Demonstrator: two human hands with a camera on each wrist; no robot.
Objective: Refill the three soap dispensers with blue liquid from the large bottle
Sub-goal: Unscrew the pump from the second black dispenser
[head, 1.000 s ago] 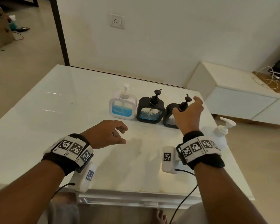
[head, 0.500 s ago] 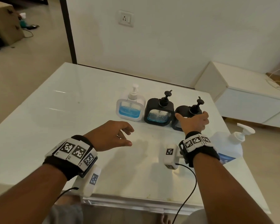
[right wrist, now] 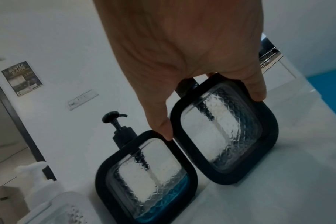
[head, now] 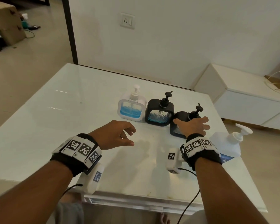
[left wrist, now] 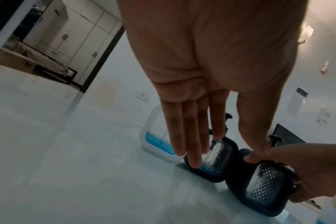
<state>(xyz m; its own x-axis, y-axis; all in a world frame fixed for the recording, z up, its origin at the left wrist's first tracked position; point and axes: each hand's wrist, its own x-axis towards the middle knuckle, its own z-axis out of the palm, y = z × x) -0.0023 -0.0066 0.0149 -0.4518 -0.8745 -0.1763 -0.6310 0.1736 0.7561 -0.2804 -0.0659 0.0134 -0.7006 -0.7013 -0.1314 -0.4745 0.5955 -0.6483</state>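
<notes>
Three square dispensers stand in a row on the white table [head: 68, 113]: a white dispenser [head: 131, 109] with some blue liquid, a middle black dispenser [head: 159, 113] with a thin blue layer, and a right black dispenser [head: 176, 131]. My right hand [head: 191, 123] grips the right black dispenser [right wrist: 226, 136] by its top, thumb on one corner and fingers on the other, and it leans a little. The large bottle [head: 229, 143] with a white pump stands just right of that wrist. My left hand [head: 129, 136] hovers over the table, fingers relaxed and empty.
The large bottle sits close to the table's right edge [head: 242, 167]. A low white cabinet [head: 249, 104] stands beyond that edge. Bare tabletop stretches to the left and in front of the dispensers. Wrist camera cables hang over the near edge.
My right hand has come down from the pump of the right black dispenser onto its top corners. The left hand has barely moved.
</notes>
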